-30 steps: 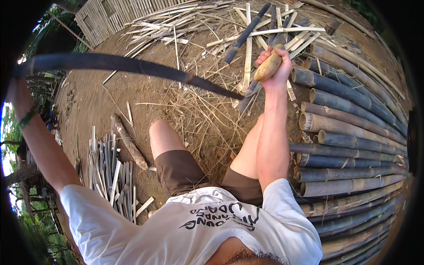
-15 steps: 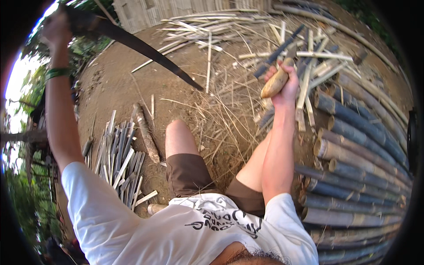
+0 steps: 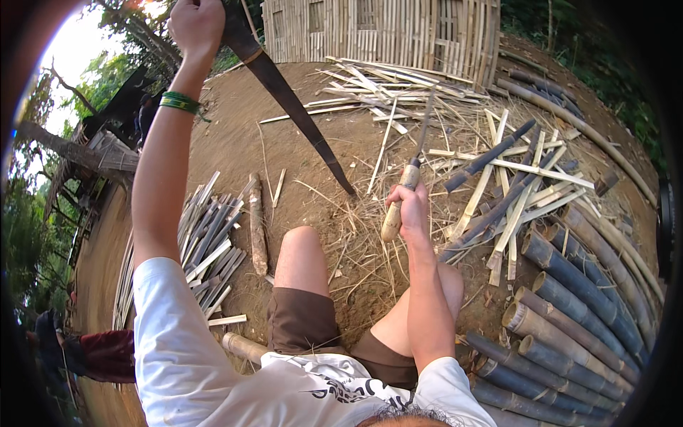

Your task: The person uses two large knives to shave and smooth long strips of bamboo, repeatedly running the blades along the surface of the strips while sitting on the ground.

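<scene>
My left hand (image 3: 196, 25) is raised high at the upper left, shut around the top end of a long dark bamboo strip (image 3: 292, 107). The strip slants down to the right, and its tip rests on the dirt near straw in front of my knees. A green band circles that wrist. My right hand (image 3: 414, 212) hovers just above my right knee, gripping the pale wooden handle of a knife (image 3: 398, 206). Its thin blade (image 3: 425, 128) points up and away from me. The two hands are well apart.
Thick grey bamboo poles (image 3: 569, 306) are stacked at the right. A bundle of split strips (image 3: 206, 242) and a short log (image 3: 256, 224) lie at my left. Scattered splits (image 3: 498, 178) cover the ground ahead, before a woven bamboo wall (image 3: 384, 28). Another person's dark red clothing (image 3: 99, 352) shows at the lower left.
My left hand has lifted higher, swinging the dark strip from near level to steeply slanted. My right hand drew back toward my knee, and the knife now stands more upright.
</scene>
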